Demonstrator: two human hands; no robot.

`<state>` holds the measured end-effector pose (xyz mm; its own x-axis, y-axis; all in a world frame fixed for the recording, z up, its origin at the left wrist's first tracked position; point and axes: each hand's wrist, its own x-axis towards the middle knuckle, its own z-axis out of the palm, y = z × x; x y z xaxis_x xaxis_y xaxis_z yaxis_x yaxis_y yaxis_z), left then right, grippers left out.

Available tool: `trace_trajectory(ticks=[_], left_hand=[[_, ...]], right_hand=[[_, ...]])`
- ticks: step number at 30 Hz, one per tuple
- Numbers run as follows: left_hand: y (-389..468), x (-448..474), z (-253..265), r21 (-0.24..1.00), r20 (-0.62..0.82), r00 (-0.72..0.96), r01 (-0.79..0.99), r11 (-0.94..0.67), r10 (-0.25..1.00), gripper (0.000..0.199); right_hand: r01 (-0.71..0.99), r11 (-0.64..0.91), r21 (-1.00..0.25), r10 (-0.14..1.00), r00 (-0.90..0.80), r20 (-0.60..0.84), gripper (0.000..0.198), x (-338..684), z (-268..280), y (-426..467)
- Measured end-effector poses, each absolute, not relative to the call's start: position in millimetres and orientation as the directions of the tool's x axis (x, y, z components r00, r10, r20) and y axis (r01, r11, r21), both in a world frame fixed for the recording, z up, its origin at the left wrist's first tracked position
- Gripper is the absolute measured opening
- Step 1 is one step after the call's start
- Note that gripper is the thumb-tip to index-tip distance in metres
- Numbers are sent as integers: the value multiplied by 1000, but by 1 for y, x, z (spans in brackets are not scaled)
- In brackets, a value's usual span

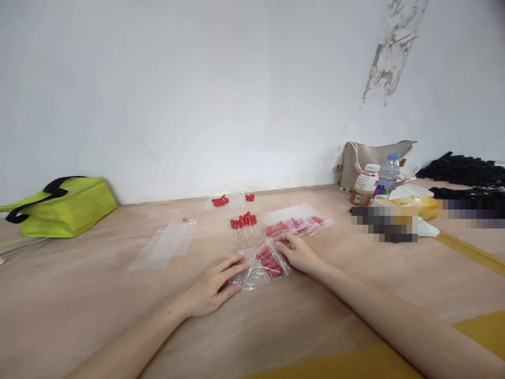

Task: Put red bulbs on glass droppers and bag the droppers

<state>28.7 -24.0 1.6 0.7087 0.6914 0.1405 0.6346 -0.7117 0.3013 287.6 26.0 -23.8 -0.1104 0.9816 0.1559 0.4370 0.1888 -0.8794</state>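
Note:
A clear zip bag (252, 276) with several red rubber bulbs (270, 261) in it lies flat before me. My left hand (215, 284) rests on its left end, fingers spread. At the bag's upper right edge, my right hand (298, 252) pinches the plastic between thumb and fingers. Just beyond lie several droppers (244, 229) with red bulbs and thin clear stems, side by side. More filled zip bags (298, 220) overlap behind my right hand. Flat clear bags (169, 242) are spread to the left, seemingly with nothing inside.
By the wall, red pieces (220, 200) and clear stems (238, 200) lie on plastic. A lime-green bag (67, 205) stands at left. On the right are a grey pouch (351, 163), a drink bottle (365, 185), a water bottle (390, 168) and black items (465, 171).

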Motion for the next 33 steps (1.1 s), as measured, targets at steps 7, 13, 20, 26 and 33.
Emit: trace_trajectory(ticks=[7,13,20,26,33], left_hand=[[-22,31,3,283,110,756,599,-749,646,40],[-24,31,5,348,156,730,590,-728,666,43],[-18,24,4,308,291,596,682,-663,749,39],[21,-23,3,73,462,198,963,-259,865,41],[48,-77,-6,24,236,-219,975,220,947,62]], right_hand=[[181,-89,-980,920,-362,-150,30,285,-10,21],[179,-34,-983,894,-434,-110,30,293,-4,14],[-213,91,-973,977,-171,129,29,315,10,20],[-313,161,-936,984,126,127,27,325,8,38],[-334,132,-933,988,115,99,25,303,-19,58]])
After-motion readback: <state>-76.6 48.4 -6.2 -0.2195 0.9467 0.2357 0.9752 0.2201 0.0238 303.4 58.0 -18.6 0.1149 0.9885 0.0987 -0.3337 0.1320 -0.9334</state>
